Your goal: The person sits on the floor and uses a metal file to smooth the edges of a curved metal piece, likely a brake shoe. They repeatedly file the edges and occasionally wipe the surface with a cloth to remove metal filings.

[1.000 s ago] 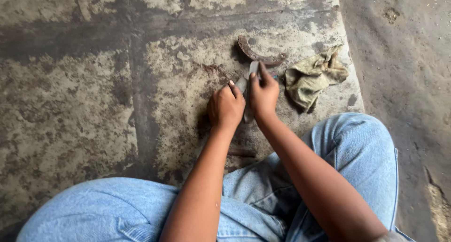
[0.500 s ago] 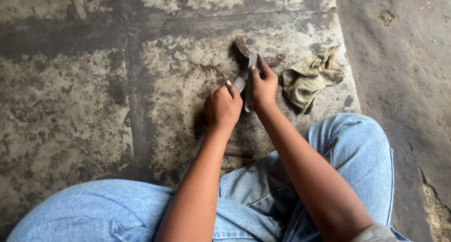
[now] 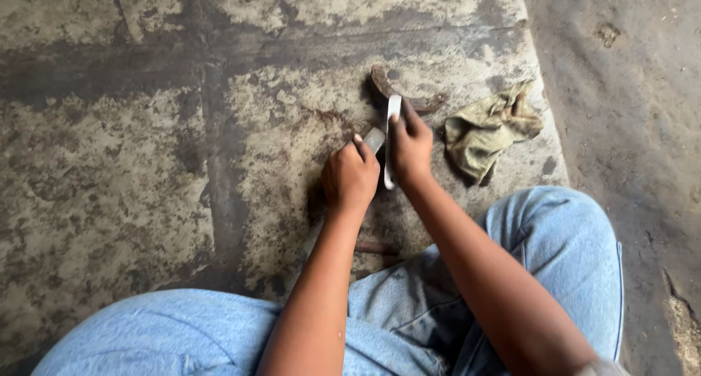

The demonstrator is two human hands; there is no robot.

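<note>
Only one view here, from the head camera looking straight down, so that's what I'm going off. The person is sitting on a stained, patchy concrete floor [image 3: 131, 171] with their knees apart in light blue jeans [image 3: 562, 259], both arms reaching forward between the legs.

The right hand [image 3: 410, 148] has its grip closed over a flat, pale grey metal strip [image 3: 391, 128], with the fingers stretched along its far end and pressing it down. The strip runs away from the person, and its far tip sits right against a rusty curved piece of metal [image 3: 409, 98] lying on the floor, kind of horseshoe shaped. It looks like they touch, but I can't say for sure from this angle.

The left hand [image 3: 350, 177] is balled into a tight grip just beside the right one, wrapped around a grey handle end [image 3: 374, 138] that pokes out above the thumb. Whether that's part of the same strip, I can't tell.

A crumpled, dirty olive rag [image 3: 491, 128] lies on the floor just to the right of the rusty piece, near the right hand but not touching it.
</note>
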